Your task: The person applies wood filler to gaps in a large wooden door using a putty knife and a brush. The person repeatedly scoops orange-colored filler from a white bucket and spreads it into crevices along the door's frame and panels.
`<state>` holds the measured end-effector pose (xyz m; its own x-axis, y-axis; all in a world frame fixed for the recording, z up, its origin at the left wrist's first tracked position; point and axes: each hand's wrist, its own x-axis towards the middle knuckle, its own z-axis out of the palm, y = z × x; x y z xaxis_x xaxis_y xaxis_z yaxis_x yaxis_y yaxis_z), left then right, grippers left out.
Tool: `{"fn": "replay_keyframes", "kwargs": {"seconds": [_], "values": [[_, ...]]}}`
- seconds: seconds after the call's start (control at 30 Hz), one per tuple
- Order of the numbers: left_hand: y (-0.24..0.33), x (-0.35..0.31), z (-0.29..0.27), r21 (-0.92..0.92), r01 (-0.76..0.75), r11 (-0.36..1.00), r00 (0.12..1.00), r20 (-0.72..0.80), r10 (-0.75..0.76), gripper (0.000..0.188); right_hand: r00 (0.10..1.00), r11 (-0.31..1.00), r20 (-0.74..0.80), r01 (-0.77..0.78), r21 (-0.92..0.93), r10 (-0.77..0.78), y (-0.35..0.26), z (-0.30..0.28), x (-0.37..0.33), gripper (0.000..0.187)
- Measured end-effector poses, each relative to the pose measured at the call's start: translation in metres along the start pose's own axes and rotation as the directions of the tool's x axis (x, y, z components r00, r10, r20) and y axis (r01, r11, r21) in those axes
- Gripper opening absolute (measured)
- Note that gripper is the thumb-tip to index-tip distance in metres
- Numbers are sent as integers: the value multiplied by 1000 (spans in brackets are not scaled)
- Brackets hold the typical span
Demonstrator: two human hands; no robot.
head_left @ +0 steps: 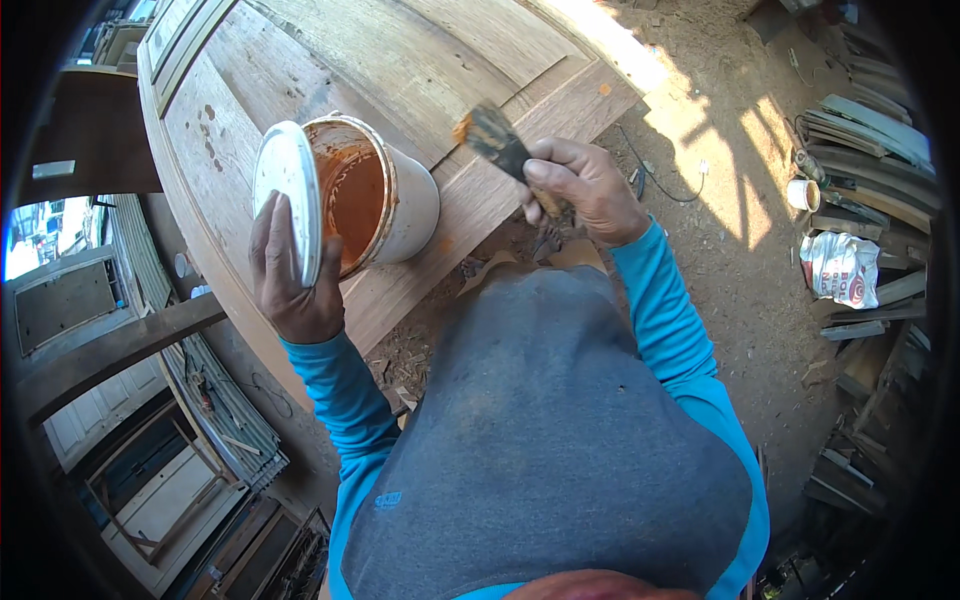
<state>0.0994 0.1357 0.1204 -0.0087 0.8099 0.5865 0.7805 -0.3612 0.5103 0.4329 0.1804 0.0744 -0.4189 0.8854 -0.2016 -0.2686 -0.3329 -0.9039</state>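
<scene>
My left hand point(295, 275) grips a round white lid point(285, 190), tilted on edge beside the mouth of a white bucket point(412, 205). Reddish-brown paste or paint point(358, 205) coats the bucket's inside and partly fills it. In my right hand point(592, 190) is a paintbrush point(492, 140) with a dark, worn head and an orange-brown smear at its tip. The brush is held to the right of the bucket, apart from it. Beneath the bucket lies a panelled wooden door point(480, 210), marked with dark spots on its left part.
Stacked boards point(865, 150) line the right side, with a white printed sack point(840, 268) and a small white tub point(803, 195) by them. A thin cable point(670, 195) crosses the ground. Corrugated sheets point(215, 390) and old frames point(160, 500) stand at the left.
</scene>
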Motion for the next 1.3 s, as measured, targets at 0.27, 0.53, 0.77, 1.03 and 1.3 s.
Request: {"fn": "replay_keyframes", "kwargs": {"seconds": [0.27, 0.53, 0.77, 1.03, 1.3], "values": [[2, 11, -4, 99, -98, 990, 956, 286, 66, 78, 821, 898, -545, -99, -429, -169, 46, -162, -21, 31], [-15, 13, -6, 116, 160, 980, 965, -228, -131, 61, 859, 75, -246, -238, -968, -449, 55, -189, 20, 34], [-60, -2, -6, -413, 527, 743, 773, -132, -621, 70, 930, -221, -239, -304, -927, -278, 16, -154, 26, 35], [-65, 1, 4, -561, 578, 592, 747, 71, -662, 64, 954, -152, -192, -231, -961, -232, 9, -162, 27, 34], [-48, 11, 9, -451, 612, 650, 737, 24, -676, 59, 947, -49, -184, -204, -978, -264, 21, -152, 18, 29]]}}
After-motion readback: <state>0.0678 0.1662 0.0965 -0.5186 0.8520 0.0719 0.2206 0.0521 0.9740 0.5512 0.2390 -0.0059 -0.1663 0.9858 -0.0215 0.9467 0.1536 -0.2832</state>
